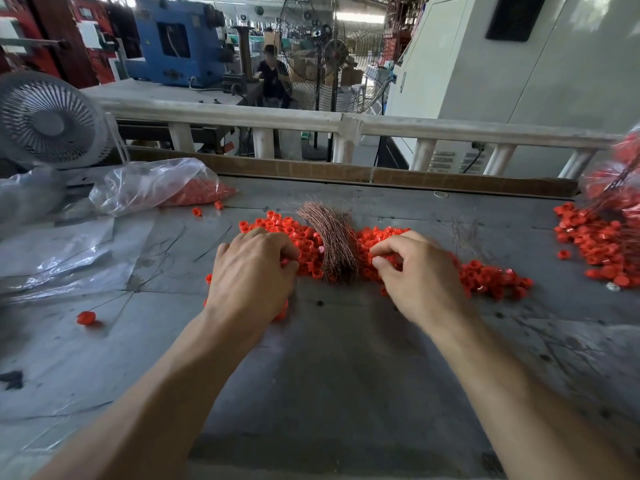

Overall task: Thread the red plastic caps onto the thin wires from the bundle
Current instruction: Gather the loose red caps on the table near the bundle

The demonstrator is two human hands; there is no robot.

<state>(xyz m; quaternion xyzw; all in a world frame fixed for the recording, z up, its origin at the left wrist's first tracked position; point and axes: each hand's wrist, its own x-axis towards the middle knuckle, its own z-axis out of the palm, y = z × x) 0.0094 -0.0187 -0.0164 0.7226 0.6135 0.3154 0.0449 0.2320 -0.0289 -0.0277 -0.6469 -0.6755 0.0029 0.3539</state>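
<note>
A heap of red plastic caps [485, 275] spreads across the middle of the grey table [329, 358]. A bundle of thin copper-coloured wires [332, 240] lies over the heap, its ends fanned toward the far side. My left hand [251, 275] rests on the caps left of the bundle, fingers curled down into them. My right hand [415, 271] sits on the caps right of the bundle, thumb and forefinger pinched together among caps; what they hold is too small to tell.
A clear bag of red caps [162, 185] lies at the back left beside a small fan [48, 123]. Another pile of caps on wires [599, 244] sits at the right edge. A lone cap [86, 317] and loose wires lie at left. A railing [346, 124] runs behind.
</note>
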